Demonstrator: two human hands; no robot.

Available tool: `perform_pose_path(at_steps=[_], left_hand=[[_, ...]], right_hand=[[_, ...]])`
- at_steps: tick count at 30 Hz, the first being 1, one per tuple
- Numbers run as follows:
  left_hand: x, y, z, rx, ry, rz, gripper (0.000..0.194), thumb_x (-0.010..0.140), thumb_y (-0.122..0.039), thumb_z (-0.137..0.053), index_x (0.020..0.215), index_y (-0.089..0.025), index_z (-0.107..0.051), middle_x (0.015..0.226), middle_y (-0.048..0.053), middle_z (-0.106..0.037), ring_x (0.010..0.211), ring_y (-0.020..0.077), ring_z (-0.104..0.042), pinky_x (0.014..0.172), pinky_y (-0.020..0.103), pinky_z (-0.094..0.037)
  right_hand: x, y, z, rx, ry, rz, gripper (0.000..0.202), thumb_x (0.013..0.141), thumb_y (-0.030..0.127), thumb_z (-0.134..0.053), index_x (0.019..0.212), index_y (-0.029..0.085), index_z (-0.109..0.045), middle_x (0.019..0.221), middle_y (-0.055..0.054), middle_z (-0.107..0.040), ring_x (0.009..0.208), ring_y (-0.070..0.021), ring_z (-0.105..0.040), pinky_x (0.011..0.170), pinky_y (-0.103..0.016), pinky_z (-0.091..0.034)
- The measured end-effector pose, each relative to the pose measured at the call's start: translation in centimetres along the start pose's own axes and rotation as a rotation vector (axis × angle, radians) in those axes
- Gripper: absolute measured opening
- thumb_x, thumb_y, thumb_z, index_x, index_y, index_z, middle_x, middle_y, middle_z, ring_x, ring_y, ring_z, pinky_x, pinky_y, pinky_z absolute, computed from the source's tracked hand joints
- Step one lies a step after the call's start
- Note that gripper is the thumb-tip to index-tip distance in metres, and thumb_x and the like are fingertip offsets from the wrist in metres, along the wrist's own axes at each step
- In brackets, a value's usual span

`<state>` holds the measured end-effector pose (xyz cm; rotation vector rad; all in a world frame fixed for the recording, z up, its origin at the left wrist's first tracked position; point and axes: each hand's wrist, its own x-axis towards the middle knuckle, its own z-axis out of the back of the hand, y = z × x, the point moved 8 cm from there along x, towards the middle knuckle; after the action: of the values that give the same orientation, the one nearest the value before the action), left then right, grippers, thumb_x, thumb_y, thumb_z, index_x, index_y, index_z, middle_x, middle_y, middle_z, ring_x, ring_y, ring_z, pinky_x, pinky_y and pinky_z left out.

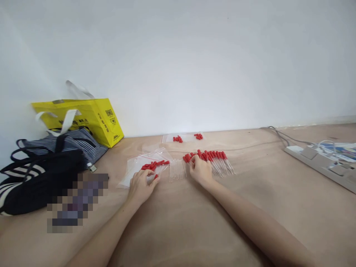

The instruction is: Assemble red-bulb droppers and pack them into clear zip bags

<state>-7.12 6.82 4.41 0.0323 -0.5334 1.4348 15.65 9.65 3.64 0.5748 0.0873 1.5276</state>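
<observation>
Our grip at the left hand (140, 186) looks closed, thumb and forefinger seeming to pinch one red bulb (156, 177). At the right hand (202, 171) the fingertips curl down among the heads of the red-topped tubes (215, 155), and we cannot tell whether they close on one or merely rest there. Reading the worktop (178, 222) as a clock centred on the clear tubes (176, 168), with twelve at the wall (211, 74), we have the right hand and the red-topped tubes near three, the left hand between eight and nine, and loose bulbs (152, 165) near nine on a plastic bag (130, 172).

We should keep the pinch light, since the bulb is probably soft and could fold or roll under a hard squeeze. With the right hand, we do best to hold close to the red end and press along the tube, not across it; a sideways push might skew its neighbours. The clear tubes lie side by side, narrow ends toward six, so lifting one straight up, without raking, should leave that row in order. We also want the left wrist clear of the plastic bag's edge, lest it drag the loose bulbs.
</observation>
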Motion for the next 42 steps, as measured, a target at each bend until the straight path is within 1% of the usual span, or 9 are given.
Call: perform_pose_path(at_steps=[6,13,20,27,31,34,37,39,42], left_hand=[[-0.3,0.0,-0.6,0.059,0.101,0.079,0.031,0.066,-0.049,-0.057,0.078,-0.020,-0.054,0.084,0.004,-0.061,0.085,0.0235,-0.055,0.069,0.034,-0.039],[-0.2,0.3,-0.9,0.100,0.147,0.140,0.021,0.073,-0.040,-0.051,0.079,-0.020,-0.053,0.080,0.001,-0.065,0.084,0.0220,-0.058,0.070,0.034,-0.037],[-0.3,-0.5,-0.6,0.159,0.109,0.110,0.025,0.077,-0.035,-0.048,0.095,-0.018,-0.056,0.084,0.004,-0.065,0.088,0.0239,-0.057,0.071,0.034,-0.038],[-0.6,-1.4,-0.5,0.172,0.065,0.039,0.023,0.079,-0.030,-0.045,0.091,-0.019,-0.061,0.094,0.006,-0.062,0.091,0.0246,-0.055,0.072,0.035,-0.038],[-0.8,-2.1,0.1,0.081,0.000,-0.007,0.021,0.079,-0.027,-0.045,0.090,-0.019,-0.060,0.092,0.005,-0.063,0.090,0.0236,-0.055,0.071,0.034,-0.038],[-1.4,-3.3,-0.3,-0.029,0.018,-0.085,0.019,0.080,-0.027,-0.044,0.088,-0.020,-0.060,0.086,0.004,-0.065,0.086,0.0221,-0.056,0.072,0.034,-0.038],[-2.2,-4.9,-1.1,-0.151,0.059,-0.169,0.019,0.081,-0.027,-0.042,0.087,-0.020,-0.059,0.085,0.004,-0.065,0.084,0.0208,-0.056,0.075,0.035,-0.038],[-2.8,-6.0,-1.7,-0.218,0.093,-0.216,0.018,0.081,-0.027,-0.042,0.088,-0.021,-0.058,0.088,0.003,-0.065,0.086,0.0202,-0.056,0.078,0.036,-0.038],[-3.4,-7.8,-2.4,-0.280,0.145,-0.279,0.015,0.081,-0.028,-0.044,0.087,-0.021,-0.057,0.087,0.001,-0.064,0.085,0.0189,-0.056,0.080,0.036,-0.036]], right_hand=[[0.9,0.1,-0.9,-0.148,0.015,-0.068,0.018,0.078,0.021,-0.041,0.088,0.015,-0.054,0.077,-0.009,-0.065,0.074,-0.0204,-0.058,0.073,-0.034,-0.022],[0.8,0.3,-0.6,-0.129,-0.014,-0.043,0.020,0.078,0.025,-0.041,0.086,0.016,-0.057,0.088,-0.009,-0.064,0.079,-0.0201,-0.057,0.075,-0.035,-0.021],[1.2,2.0,-1.8,-0.211,0.073,-0.029,0.026,0.078,0.028,-0.041,0.086,0.014,-0.061,0.090,-0.013,-0.063,0.079,-0.0211,-0.056,0.077,-0.037,-0.022],[1.8,3.5,-3.0,-0.275,0.150,0.013,0.022,0.074,0.011,-0.044,0.080,0.011,-0.065,0.084,-0.017,-0.063,0.086,-0.0250,-0.053,0.079,-0.039,-0.021],[1.3,4.1,-2.3,-0.271,0.147,0.037,0.026,0.077,0.006,-0.037,0.086,0.006,-0.062,0.087,-0.020,-0.061,0.088,-0.0261,-0.052,0.076,-0.038,-0.025],[-0.1,3.5,-1.0,-0.227,0.138,0.117,0.026,0.080,0.008,-0.034,0.095,0.005,-0.056,0.096,-0.019,-0.058,0.090,-0.0243,-0.050,0.074,-0.033,-0.029],[-2.7,1.8,0.0,-0.129,0.174,0.270,0.018,0.083,0.012,-0.036,0.090,0.013,-0.053,0.092,-0.009,-0.059,0.082,-0.0167,-0.051,0.073,-0.027,-0.032],[-4.9,0.8,1.0,0.094,0.169,0.448,0.017,0.085,0.013,-0.034,0.088,0.015,-0.051,0.087,-0.007,-0.059,0.075,-0.0150,-0.050,0.070,-0.026,-0.034],[-7.5,-0.9,2.4,0.242,0.122,0.571,0.021,0.086,0.012,-0.032,0.096,0.017,-0.050,0.086,-0.006,-0.059,0.076,-0.0150,-0.051,0.072,-0.028,-0.034]])
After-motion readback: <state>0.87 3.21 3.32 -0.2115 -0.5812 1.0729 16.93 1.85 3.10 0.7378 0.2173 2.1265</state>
